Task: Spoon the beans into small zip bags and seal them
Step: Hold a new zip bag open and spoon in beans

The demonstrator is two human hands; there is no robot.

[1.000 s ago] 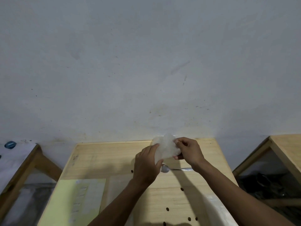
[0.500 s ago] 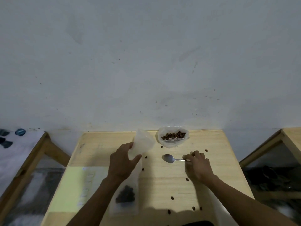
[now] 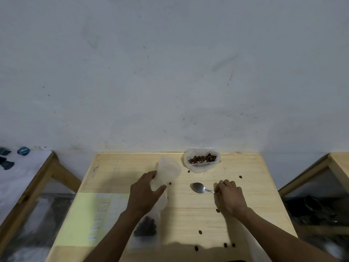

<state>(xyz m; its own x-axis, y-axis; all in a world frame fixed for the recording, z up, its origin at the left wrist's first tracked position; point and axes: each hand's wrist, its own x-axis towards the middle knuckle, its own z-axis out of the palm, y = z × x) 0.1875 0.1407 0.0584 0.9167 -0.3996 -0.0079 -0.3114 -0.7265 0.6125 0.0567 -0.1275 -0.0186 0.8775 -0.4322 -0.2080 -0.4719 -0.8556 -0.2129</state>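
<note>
At the far left stands a neighbouring wooden table [image 3: 28,188] with a pale covering and a few small dark blue-grey objects [image 3: 23,150] at its far end; what they are cannot be told. The main wooden table [image 3: 188,210] sits against a grey-white wall [image 3: 170,72]. On its near-left part lies a pale yellow sheet [image 3: 75,220], and beside it a white strip with faint markings [image 3: 100,216], too blurred to read.

Just right of the sheet, near the table's near edge, a small zip bag of beans [image 3: 145,230] lies flat, dark beans gathered inside it, partly under the left forearm. Farther away, the left hand [image 3: 145,193] grips an empty clear zip bag [image 3: 167,173], thumb on the right side and fingers curled round the left, holding it upright above the tabletop with its mouth pointing up and away.

Right of that bag, at the table's far edge by the wall, an open bag of beans [image 3: 202,161] stands with brown beans visible in its mouth. Nearer, a metal spoon [image 3: 200,188] lies on the wood, bowl to the left, handle running right. The right hand [image 3: 229,198] rests knuckles-up on the table, its fingertips pinching the handle's end.

Loose beans [image 3: 200,232] are scattered over the table, around the spoon and along the near edge. At the far right, part of another wooden table [image 3: 336,163] shows.
</note>
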